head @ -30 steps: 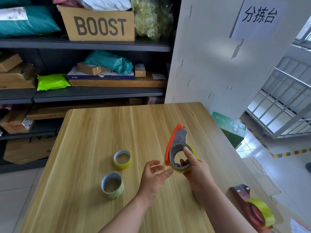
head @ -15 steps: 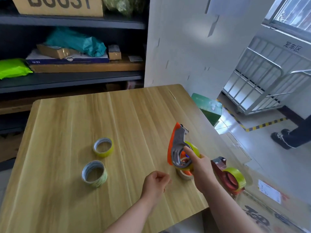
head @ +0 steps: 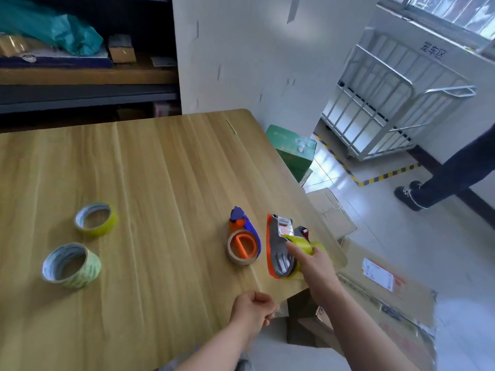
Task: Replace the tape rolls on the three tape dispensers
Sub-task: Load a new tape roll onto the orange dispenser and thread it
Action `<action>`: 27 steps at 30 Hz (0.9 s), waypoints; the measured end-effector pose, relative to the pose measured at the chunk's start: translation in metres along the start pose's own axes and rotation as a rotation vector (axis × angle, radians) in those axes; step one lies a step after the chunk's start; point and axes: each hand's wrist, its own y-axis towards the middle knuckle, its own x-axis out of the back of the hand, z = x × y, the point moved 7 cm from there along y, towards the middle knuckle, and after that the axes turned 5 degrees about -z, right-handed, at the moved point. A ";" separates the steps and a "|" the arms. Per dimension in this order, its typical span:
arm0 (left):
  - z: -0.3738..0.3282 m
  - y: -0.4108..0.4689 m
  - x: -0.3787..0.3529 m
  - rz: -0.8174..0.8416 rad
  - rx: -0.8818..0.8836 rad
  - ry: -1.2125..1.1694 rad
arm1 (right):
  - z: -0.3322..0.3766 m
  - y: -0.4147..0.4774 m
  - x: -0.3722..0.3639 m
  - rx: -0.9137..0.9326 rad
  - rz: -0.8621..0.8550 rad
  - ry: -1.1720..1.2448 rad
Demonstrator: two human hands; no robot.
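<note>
My right hand (head: 313, 263) grips a grey and orange tape dispenser (head: 278, 247) loaded with a yellow roll, low over the wooden table (head: 160, 170) near its right edge. Behind it, part of a red dispenser (head: 302, 231) shows. A blue and orange dispenser (head: 245, 236) lies flat to the left, with a brown, nearly used-up roll around its hub. Two loose rolls sit at the left: a yellow one (head: 96, 219) and a pale green one (head: 71, 266). My left hand (head: 253, 307) is a loose fist at the table's front edge, holding nothing.
Dark shelves (head: 88, 87) with parcels stand behind the table, next to a white wall. A green box (head: 293, 151) and flat cardboard (head: 385, 298) lie on the floor at the right. A metal cage cart (head: 388, 108) and a person's legs (head: 442, 178) are farther right.
The view has swung down and right. My right hand has lowered the grey dispenser toward the table's right edge. My left hand closed and drew back. The blue dispenser has come into view.
</note>
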 end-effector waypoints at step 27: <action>0.115 0.058 -0.147 -0.391 0.209 -0.386 | -0.085 0.103 0.046 0.092 0.266 -0.471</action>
